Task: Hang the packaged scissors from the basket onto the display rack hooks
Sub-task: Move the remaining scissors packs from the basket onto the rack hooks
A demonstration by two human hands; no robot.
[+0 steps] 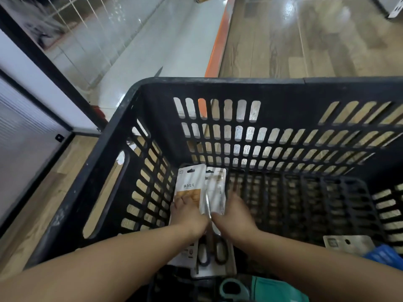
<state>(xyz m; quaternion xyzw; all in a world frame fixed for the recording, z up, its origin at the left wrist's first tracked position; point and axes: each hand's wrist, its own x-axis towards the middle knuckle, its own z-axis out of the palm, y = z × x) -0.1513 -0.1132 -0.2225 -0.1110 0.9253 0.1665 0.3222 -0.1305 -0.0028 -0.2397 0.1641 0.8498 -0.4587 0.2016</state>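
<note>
A big black slatted basket (218,81) fills the view. Two white carded scissors packages lie side by side on its floor near the left wall. The left package (189,184) shows printed text and an orange picture. The right package (216,188) holds black-handled scissors. My left hand (187,214) grips the left package, fingers curled over its left edge. My right hand (234,216) grips the right package, thumb on its face and fingers round its right edge. Both hands cover the cards' middles.
The white wire display rack (72,29) rises at the top left above a glossy white base shelf (174,44) with an orange edge strip (220,42). Another carded package (346,244), a blue item (383,256) and teal scissor handles (235,288) lie in the basket's near side. Wooden floor surrounds it.
</note>
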